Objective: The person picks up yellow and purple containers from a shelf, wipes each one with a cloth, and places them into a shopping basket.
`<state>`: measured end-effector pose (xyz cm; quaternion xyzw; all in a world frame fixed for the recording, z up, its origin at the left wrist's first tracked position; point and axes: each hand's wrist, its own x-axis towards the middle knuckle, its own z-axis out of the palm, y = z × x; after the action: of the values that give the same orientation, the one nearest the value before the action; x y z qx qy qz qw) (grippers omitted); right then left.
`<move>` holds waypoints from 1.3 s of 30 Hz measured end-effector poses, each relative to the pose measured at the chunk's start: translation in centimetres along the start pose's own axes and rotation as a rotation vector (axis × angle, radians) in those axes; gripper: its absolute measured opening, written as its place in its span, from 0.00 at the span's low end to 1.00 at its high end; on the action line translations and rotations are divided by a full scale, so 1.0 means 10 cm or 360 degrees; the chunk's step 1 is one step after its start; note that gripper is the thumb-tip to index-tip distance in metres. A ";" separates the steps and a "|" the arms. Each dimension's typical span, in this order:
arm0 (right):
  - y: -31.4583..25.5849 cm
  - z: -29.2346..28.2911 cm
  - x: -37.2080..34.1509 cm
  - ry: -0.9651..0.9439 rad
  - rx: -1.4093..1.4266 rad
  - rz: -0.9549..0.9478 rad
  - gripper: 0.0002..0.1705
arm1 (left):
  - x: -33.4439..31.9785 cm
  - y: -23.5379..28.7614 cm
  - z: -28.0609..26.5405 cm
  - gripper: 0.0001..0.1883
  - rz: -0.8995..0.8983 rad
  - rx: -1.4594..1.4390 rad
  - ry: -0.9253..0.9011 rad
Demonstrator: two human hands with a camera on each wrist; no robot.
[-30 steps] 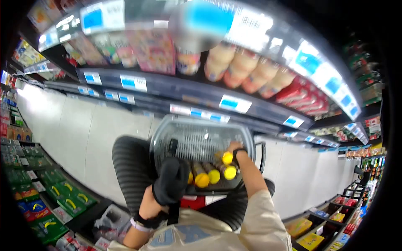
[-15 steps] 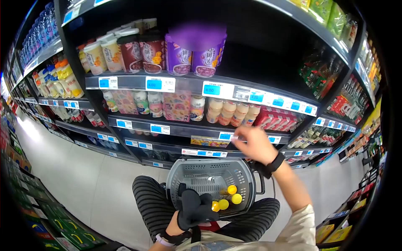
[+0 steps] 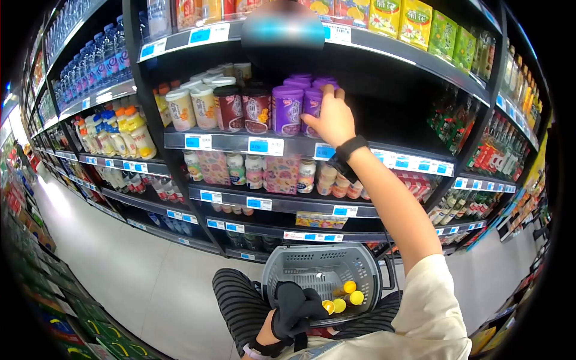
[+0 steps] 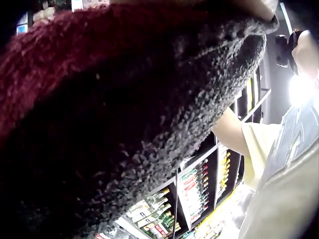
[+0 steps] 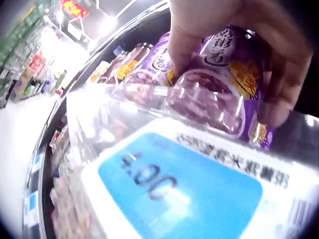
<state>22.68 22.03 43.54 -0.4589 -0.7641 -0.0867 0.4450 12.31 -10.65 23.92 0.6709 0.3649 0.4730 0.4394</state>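
My right hand (image 3: 333, 120) reaches up to the shelf and grips a purple porridge can (image 3: 311, 108). In the right wrist view the thumb and fingers lie around both sides of this can (image 5: 214, 94), which stands behind a clear price rail (image 5: 174, 179). Another purple can (image 3: 287, 111) is just to its left. Low in front of my body, my left hand (image 3: 295, 311) is covered by something dark and glove-like, beside the near left part of the grey basket (image 3: 324, 247); its fingers are hidden. Dark fuzzy cloth (image 4: 149, 119) fills much of the left wrist view.
Several yellow-capped containers (image 3: 356, 297) lie in the basket, between my knees. Brown cans (image 3: 257, 108) and cream cans (image 3: 204, 107) stand left of the purple ones. A shelf of boxes (image 3: 384, 15) hangs above; bottles and packs (image 3: 282, 174) fill the shelf below.
The right hand has gone from inside the basket, up past the lower shelves, to the purple can. The head view has tilted up. The left hand remains by the basket.
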 end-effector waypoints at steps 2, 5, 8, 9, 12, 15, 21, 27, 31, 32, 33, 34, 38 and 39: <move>0.04 0.06 -0.03 0.0147 0.0180 0.0019 0.41 | 0.04 -0.09 0.00 0.17 0.0089 0.0157 0.0005; 0.03 0.01 -0.11 0.0364 0.0436 -0.0012 0.38 | 0.10 -0.33 -0.03 0.15 0.0550 0.0735 -0.0017; 0.02 -0.17 -0.19 0.0676 0.0378 -0.0340 0.44 | -0.08 -0.54 0.32 0.16 -0.0586 -0.0249 0.0550; -0.02 -0.27 -0.25 0.0702 0.0408 -0.0382 0.45 | -0.05 -0.42 0.37 0.16 -0.0675 -0.0332 0.0575; -0.14 -0.60 -0.61 0.0599 0.0573 -0.0392 0.45 | -0.01 -0.33 0.26 0.15 -0.0449 -0.0162 0.0425; -0.22 -0.87 -1.20 0.0285 0.0658 -0.0388 0.40 | 0.01 -0.34 0.22 0.13 -0.0439 -0.0163 0.0408; -0.28 -0.97 -2.56 -0.0500 0.0937 -0.0152 0.43 | 0.11 -0.32 0.19 0.12 -0.0430 -0.0143 0.0375; -0.65 -0.94 -3.23 -0.0441 0.0864 0.0207 0.37 | 0.29 -0.25 0.23 0.12 -0.0333 -0.0077 0.0313; -0.56 -1.02 -3.27 -0.0452 0.0893 0.0423 0.39 | 0.38 -0.26 0.30 0.12 -0.0288 -0.0047 0.0288; -0.54 -1.02 -3.28 -0.0442 0.0887 0.0431 0.39 | 0.37 -0.29 0.34 0.13 -0.0291 -0.0040 0.0284; -0.54 -1.02 -3.31 -0.0335 0.0895 0.0521 0.40 | 0.36 -0.31 0.37 0.13 -0.0299 -0.0033 0.0276; -0.54 -1.02 -3.35 -0.0229 0.0902 0.0612 0.42 | 0.33 -0.35 0.41 0.13 -0.0307 -0.0017 0.0272; -0.47 -0.99 -3.57 -0.0201 0.0537 0.0606 0.43 | 0.17 -0.56 0.55 0.15 -0.0339 0.0066 0.0259; -0.46 -0.98 -3.60 -0.0197 0.0521 0.0630 0.43 | 0.13 -0.63 0.57 0.15 -0.0340 0.0096 0.0253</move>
<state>31.60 -8.32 23.21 -0.5258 -0.6891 0.1549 0.4740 17.70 -8.66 17.49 0.6014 0.4820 0.4639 0.4367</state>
